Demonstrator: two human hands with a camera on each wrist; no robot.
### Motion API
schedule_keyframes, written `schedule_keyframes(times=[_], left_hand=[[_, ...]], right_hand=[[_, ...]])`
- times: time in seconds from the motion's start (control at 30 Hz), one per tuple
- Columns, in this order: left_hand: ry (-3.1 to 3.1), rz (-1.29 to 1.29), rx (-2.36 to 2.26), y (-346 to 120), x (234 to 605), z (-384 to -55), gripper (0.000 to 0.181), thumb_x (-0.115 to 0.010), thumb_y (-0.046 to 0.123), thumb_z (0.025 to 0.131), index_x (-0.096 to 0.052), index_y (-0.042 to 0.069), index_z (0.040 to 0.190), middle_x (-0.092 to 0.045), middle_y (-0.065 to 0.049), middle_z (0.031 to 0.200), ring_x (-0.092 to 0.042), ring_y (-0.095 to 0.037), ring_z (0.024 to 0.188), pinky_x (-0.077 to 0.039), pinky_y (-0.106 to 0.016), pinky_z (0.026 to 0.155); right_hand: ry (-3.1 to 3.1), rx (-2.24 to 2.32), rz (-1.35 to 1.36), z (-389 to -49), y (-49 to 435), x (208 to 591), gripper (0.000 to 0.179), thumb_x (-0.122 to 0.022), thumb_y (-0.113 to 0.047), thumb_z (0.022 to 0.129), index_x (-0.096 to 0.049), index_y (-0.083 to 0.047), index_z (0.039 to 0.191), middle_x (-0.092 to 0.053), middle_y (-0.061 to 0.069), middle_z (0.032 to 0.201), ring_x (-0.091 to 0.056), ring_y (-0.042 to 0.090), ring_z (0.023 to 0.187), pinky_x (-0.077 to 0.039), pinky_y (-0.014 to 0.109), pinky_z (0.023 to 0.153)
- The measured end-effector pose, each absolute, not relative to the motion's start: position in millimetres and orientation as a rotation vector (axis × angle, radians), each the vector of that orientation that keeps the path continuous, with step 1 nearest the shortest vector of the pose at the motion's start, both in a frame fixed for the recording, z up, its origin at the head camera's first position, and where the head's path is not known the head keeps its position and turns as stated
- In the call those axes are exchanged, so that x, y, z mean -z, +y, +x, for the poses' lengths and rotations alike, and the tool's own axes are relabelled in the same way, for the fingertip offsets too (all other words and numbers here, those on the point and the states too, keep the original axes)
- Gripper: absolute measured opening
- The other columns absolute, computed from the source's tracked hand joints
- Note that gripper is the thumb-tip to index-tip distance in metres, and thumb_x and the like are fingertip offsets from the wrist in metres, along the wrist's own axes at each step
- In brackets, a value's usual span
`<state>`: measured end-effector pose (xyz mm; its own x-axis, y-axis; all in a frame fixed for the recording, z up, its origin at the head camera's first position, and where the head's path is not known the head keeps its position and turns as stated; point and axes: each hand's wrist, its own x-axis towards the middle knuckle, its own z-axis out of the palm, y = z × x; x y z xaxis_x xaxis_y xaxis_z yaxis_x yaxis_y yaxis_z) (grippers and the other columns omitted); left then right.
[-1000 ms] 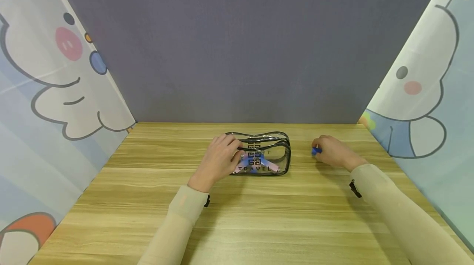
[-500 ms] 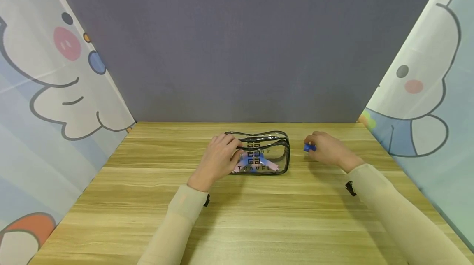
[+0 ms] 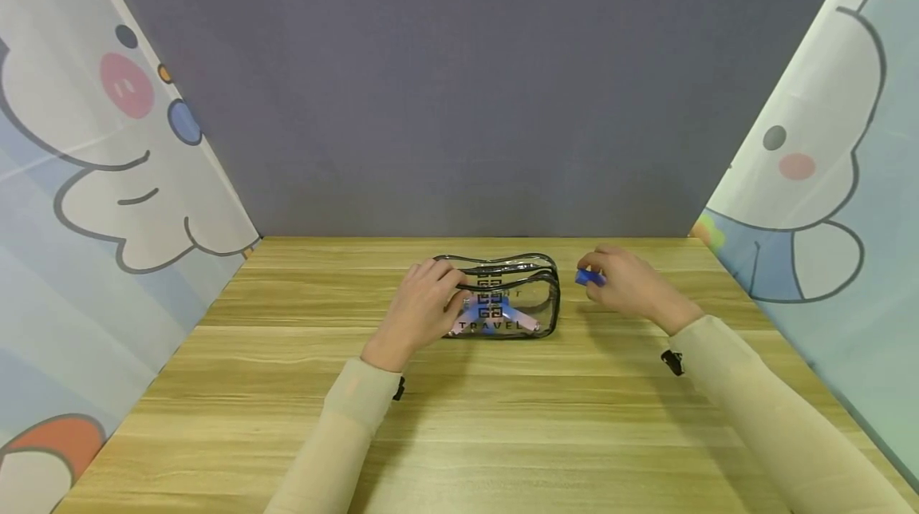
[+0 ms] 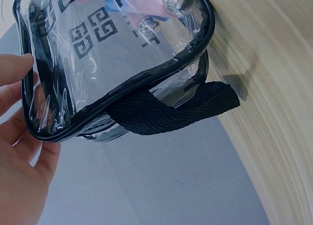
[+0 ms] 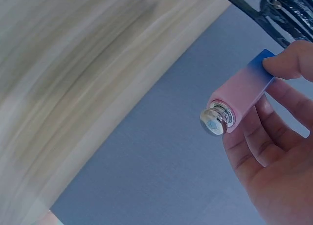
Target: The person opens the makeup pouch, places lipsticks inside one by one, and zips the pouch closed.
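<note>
A clear toiletry bag [image 3: 534, 298] with black piping and black lettering stands on the table. My left hand [image 3: 424, 302] grips its upper left edge, the thumb in front and fingers behind. Through the front panel show several pink-and-blue tubes [image 3: 527, 321]. A black fabric strap [image 4: 171, 110] sticks out from the bag's side in the left wrist view. Right of the bag, my right hand [image 3: 626, 282] pinches a lipstick tube [image 5: 242, 85] at its blue end. That tube fades to pink and ends in a clear, faceted knob; it is apart from the bag.
The wooden table [image 3: 502, 426] runs back to a dark grey panel [image 3: 467, 99]. Curtains with cartoon animals hang on the left [image 3: 129, 203] and on the right [image 3: 804, 179].
My right hand has moved left and slightly back with the lipstick tube, closer to the bag. The left hand keeps its grip, and the bag has stayed in place.
</note>
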<state>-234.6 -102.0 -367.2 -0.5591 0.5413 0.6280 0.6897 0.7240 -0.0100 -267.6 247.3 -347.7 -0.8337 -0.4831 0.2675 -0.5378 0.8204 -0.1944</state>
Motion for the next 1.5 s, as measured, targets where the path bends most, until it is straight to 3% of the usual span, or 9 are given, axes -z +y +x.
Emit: schedule_keyframes(times=[0.97,1.5], left_hand=[[-2.314,-0.935,0.285,-103,367,-234,0.010,-0.077,0.016,0.092,-0.073,0.012,0.101,-0.069,-0.004,0.099,-0.063,-0.023,0.094,-0.052,-0.039,0.084],[-2.310,-0.928,0.293,-102,367,-234,0.010,-0.078,0.014,0.091,-0.073,0.011,0.099,-0.068,-0.004,0.097,-0.062,-0.023,0.091,-0.051,-0.038,0.082]], right_hand=[[-2.688,-0.494,0.834,-262,211,306,0.030,-0.069,-0.007,0.086,-0.072,0.000,0.115,-0.064,0.006,0.097,-0.061,0.022,0.086,-0.052,0.041,0.075],[-2.622,-0.570,0.894,-259,198,292,0.028,-0.068,-0.007,0.090,-0.072,-0.002,0.117,-0.064,0.007,0.100,-0.059,0.020,0.085,-0.050,0.036,0.070]])
